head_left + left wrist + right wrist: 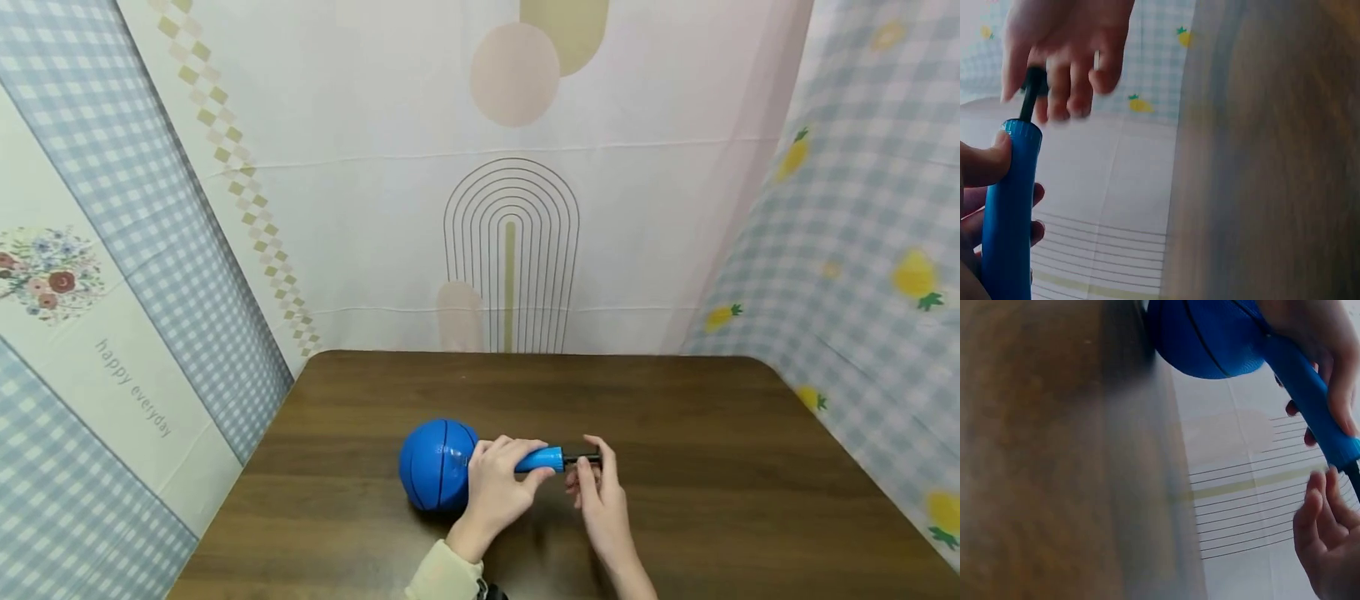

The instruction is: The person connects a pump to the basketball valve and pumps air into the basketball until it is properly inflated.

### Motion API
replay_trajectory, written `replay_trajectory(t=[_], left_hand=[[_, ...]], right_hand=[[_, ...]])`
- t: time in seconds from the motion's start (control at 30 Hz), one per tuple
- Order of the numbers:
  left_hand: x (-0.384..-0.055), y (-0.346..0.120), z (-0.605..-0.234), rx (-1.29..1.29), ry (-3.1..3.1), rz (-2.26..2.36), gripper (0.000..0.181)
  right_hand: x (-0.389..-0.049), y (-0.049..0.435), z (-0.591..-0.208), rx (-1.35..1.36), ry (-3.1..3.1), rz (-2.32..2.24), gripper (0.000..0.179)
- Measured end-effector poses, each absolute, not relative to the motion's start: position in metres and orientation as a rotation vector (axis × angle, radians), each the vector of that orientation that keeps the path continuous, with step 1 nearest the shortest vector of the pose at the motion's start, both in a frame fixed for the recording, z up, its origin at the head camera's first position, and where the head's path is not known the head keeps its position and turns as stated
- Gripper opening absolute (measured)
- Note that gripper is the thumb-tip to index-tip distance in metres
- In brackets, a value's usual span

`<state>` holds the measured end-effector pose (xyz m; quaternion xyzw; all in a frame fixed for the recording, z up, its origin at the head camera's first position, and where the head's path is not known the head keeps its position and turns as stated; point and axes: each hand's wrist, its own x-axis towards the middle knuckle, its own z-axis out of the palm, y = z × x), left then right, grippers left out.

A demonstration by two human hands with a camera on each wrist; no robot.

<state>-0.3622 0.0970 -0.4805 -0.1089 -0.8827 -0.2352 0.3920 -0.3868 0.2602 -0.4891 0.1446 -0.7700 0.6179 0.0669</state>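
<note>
A blue ball (429, 467) with black seam lines sits on the table, left of both hands. The blue barrel of a small hand pump (546, 458) points right from the ball, its near end meeting the ball in the right wrist view. My left hand (498, 485) wraps round this barrel, thumb along its side, beside the ball. At the pump's other end, a black rod and handle (1036, 80) stick out of the barrel. Thumb and index finger of my right hand (602, 504) hold that handle; the other fingers curl loosely below it.
The brown wooden table (360, 550) has rounded far corners. Behind it hangs a pale cloth (375, 250) with line arches, and checked cloths flank it on the left (187, 250) and right (847, 275).
</note>
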Motion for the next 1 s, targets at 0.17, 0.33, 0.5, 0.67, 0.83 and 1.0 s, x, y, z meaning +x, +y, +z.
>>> replay_trajectory(t=[0.17, 0.33, 0.5, 0.67, 0.83, 1.0], left_hand=[[-0.359, 0.089, -0.477, -0.273, -2.280, -0.663, 0.033], [-0.358, 0.071, -0.469, -0.268, -2.302, -0.684, 0.034], [-0.359, 0.061, -0.466, -0.236, -2.281, -0.675, 0.033], [-0.360, 0.070, -0.465, -0.280, -2.279, -0.624, 0.029], [-0.360, 0.084, -0.466, -0.355, -2.308, -0.633, 0.027], [-0.358, 0.082, -0.466, -0.345, -2.324, -0.681, 0.031]], right_hand=[[-0.388, 0.260, -0.492, 0.523, -2.341, 1.758, 0.022], [-0.392, 0.270, -0.490, 0.461, -2.261, 1.680, 0.016], [-0.397, 0.277, -0.489, 0.286, -2.157, 1.784, 0.014], [-0.390, 0.268, -0.487, 0.366, -2.181, 1.979, 0.016], [-0.384, 0.261, -0.486, 0.477, -2.214, 1.956, 0.014], [-0.387, 0.268, -0.485, 0.476, -2.189, 1.839, 0.014]])
